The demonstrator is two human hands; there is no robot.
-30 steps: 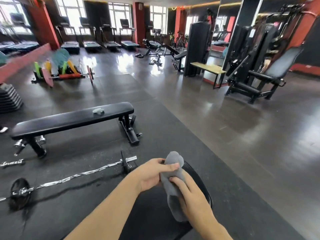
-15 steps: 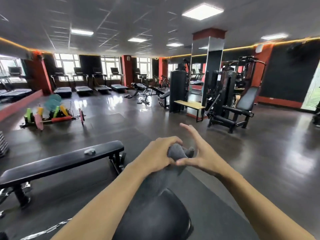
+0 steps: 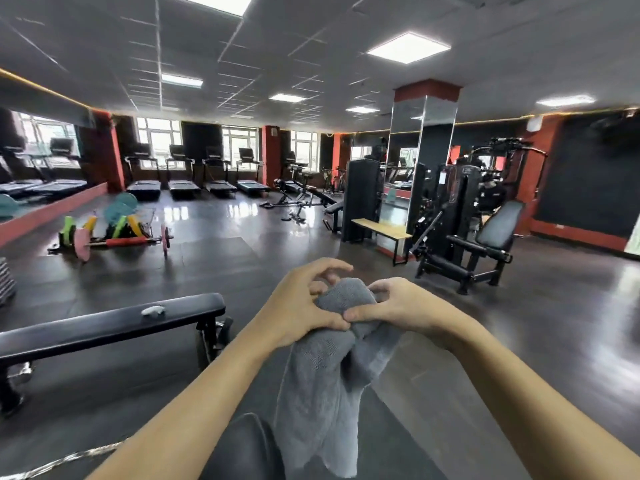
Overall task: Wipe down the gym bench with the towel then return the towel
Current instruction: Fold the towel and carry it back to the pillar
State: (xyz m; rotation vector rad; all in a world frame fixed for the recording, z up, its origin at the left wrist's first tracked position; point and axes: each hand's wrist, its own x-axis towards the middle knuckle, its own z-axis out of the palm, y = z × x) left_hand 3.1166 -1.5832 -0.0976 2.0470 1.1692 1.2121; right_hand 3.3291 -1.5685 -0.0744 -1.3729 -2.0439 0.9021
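A grey towel (image 3: 322, 382) hangs in front of me, held up at chest height by both hands. My left hand (image 3: 298, 306) pinches its top edge from the left, and my right hand (image 3: 398, 306) grips it from the right, thumbs almost touching. The cloth drapes down over a black padded seat (image 3: 242, 448) at the bottom of the view. A flat black gym bench (image 3: 104, 327) stands to the left, with a small pale crumpled object (image 3: 153, 310) lying on its pad.
A chrome barbell (image 3: 59, 460) lies on the mat at lower left. Coloured weight plates (image 3: 114, 230) sit at mid left, treadmills (image 3: 194, 178) line the far windows, a wooden bench (image 3: 381, 233) and a black weight machine (image 3: 467, 237) stand to the right.
The view has tilted up from the floor to the room. Both hands have lifted the towel off the padded seat and it now hangs unfolded between them.
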